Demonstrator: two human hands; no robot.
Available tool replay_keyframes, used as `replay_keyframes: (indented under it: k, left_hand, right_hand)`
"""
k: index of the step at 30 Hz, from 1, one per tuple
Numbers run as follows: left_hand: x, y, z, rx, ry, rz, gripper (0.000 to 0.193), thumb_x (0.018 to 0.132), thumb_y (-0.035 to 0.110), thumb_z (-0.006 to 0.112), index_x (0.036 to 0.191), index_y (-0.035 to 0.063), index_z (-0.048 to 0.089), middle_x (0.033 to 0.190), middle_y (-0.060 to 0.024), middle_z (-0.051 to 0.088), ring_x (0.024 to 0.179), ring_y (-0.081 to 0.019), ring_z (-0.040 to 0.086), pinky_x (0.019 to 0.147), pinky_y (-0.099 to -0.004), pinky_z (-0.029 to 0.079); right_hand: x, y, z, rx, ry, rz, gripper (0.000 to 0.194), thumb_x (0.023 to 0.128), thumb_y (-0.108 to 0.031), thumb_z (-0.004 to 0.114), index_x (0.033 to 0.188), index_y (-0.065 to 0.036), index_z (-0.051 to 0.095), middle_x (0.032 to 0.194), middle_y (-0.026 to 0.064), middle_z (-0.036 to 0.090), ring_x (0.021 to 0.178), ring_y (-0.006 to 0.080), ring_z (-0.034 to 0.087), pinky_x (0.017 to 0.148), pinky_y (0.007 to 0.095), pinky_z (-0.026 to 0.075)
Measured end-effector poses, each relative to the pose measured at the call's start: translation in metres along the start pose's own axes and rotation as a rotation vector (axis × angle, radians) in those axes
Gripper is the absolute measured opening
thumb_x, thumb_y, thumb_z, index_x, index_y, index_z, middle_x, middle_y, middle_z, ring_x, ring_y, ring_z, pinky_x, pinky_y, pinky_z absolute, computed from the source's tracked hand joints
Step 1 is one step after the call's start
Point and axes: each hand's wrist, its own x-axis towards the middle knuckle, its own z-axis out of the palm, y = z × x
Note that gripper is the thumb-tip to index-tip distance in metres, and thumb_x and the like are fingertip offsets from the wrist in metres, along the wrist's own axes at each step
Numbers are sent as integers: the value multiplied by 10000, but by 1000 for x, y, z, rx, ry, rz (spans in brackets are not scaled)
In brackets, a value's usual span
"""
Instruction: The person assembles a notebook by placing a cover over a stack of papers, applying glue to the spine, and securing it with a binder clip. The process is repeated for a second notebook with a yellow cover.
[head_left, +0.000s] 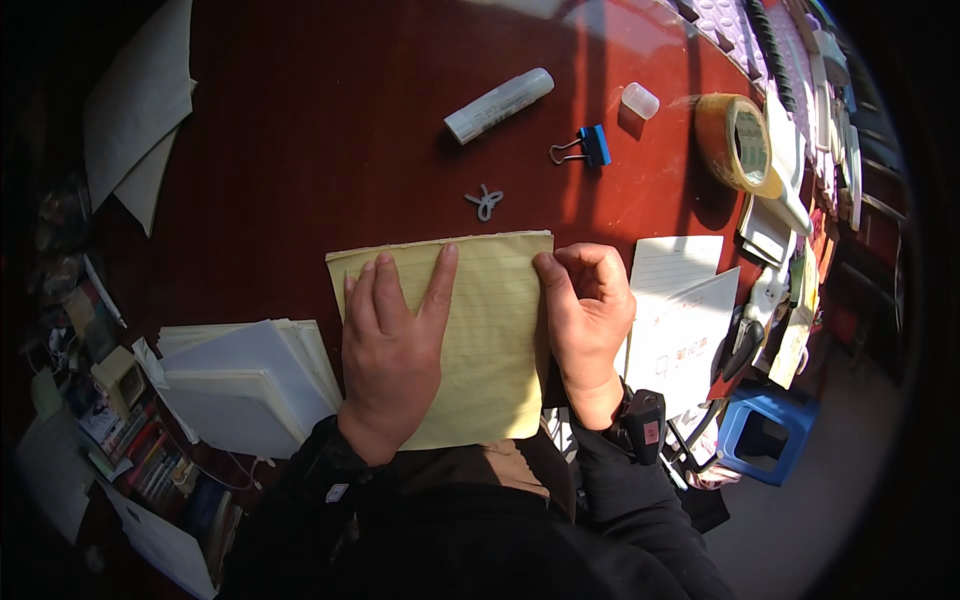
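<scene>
A stack of yellow lined paper (491, 337) lies before me at the near edge of the dark red table. My left hand (397, 337) rests palm down on its left half, the fingers spread towards the far edge. At the upper right corner my right hand (592, 307) pinches the paper's edge, with the thumb on top and the other fingers curled. Just beyond the far edge sits a small grey twisted tie (485, 202). Farther off are a capless white glue stick (499, 105), a blue binder clip (592, 146) and a translucent cap (640, 100).
On the right stand a roll of tape (712, 142), white notebooks (675, 345) and a black stapler (744, 345). Loose paper stacks (225, 405) lie to the left, with more sheets (139, 97) at the far left. A blue plastic stool (780, 420) is on the floor.
</scene>
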Motion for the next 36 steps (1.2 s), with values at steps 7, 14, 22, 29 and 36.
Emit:
replay_keyframes:
  k: [7, 14, 22, 29, 36]
  left_hand:
    - [0, 0, 0, 2, -1, 6, 740, 791, -105, 568, 1455, 224, 576, 1297, -265, 500, 1171, -421, 539, 1012, -489, 526]
    - [0, -1, 2, -6, 11, 5, 743, 785, -110, 545, 1455, 212, 575, 1287, -270, 505, 1159, -423, 541, 1011, -491, 524]
    - [-2, -2, -1, -68, -26, 8, 778, 785, -96, 555, 1504, 198, 510, 1299, -281, 481, 1165, -438, 512, 1035, -509, 493]
    - [1, 3, -2, -100, -32, -7, 816, 835, -29, 593, 1559, 300, 409, 1265, -260, 479, 1170, -410, 493, 1054, -529, 439]
    - [6, 9, -7, 12, -71, -49, 656, 905, 113, 580, 1519, 306, 452, 1173, -192, 536, 1063, -349, 544, 950, -509, 482]
  right_hand:
    - [5, -4, -2, -199, -46, -118, 117, 869, 34, 755, 966, 8, 695, 829, 18, 677, 747, 60, 585, 678, 217, 483]
    - [9, -4, 4, -270, 29, -305, 142, 815, 61, 752, 924, -21, 711, 725, 91, 614, 623, 199, 589, 584, 300, 480]
    - [7, -10, 4, -354, -30, -356, 90, 853, 14, 715, 926, -38, 712, 807, 104, 623, 680, 283, 618, 582, 354, 494]
    - [2, -30, -7, -875, -134, -657, 306, 825, -96, 703, 1129, -64, 716, 1017, 78, 604, 938, 291, 560, 824, 417, 439]
    - [-23, -28, 8, -1054, -477, -641, 587, 911, -90, 518, 1480, 29, 442, 1550, 192, 439, 1444, 330, 408, 1230, 435, 267]
